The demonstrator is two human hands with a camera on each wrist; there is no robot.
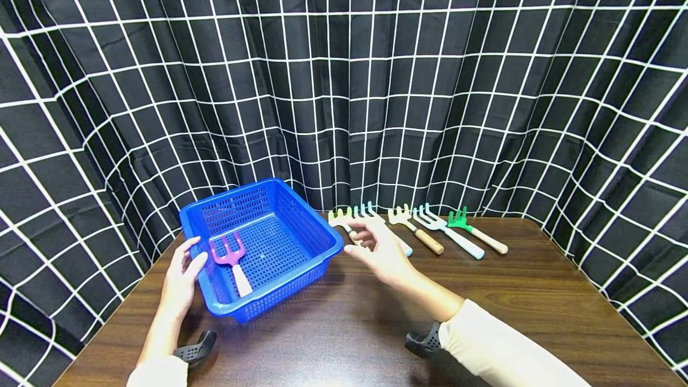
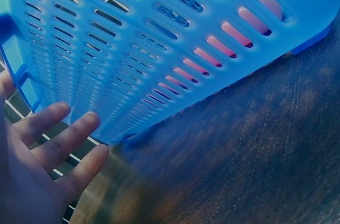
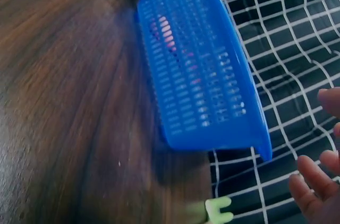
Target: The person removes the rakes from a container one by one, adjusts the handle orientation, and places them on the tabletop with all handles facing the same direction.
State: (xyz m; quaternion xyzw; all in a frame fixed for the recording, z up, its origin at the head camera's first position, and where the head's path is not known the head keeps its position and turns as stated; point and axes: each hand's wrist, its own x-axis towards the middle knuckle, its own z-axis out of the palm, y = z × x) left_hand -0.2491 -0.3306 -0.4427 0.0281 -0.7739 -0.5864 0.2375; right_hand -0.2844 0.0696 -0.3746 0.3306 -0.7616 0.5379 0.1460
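A blue plastic basket (image 1: pixel 290 282) with slotted walls stands on the left of the table. Inside it lies a pink garden hand fork (image 1: pixel 235 258) with a pale handle. My left hand (image 1: pixel 180 282) holds the basket's left rim with thumb and forefinger, while its other fingers (image 2: pixel 79 134) spread beside the outer wall. To the right of the basket, my right hand (image 1: pixel 384 252) hovers empty, fingers loosely bent. It is nearest a yellow-green hand fork (image 1: pixel 338 220) and a light blue hand fork (image 1: pixel 371 214), and partly hides both.
Farther right along the table's back lie a pale yellow hand fork (image 1: pixel 424 237) with a wooden handle, a whitish-blue one (image 1: pixel 457 237) and a green one (image 1: pixel 475 232). A black gridded curtain (image 1: pixel 376 94) hangs behind the brown wooden table (image 1: pixel 333 339).
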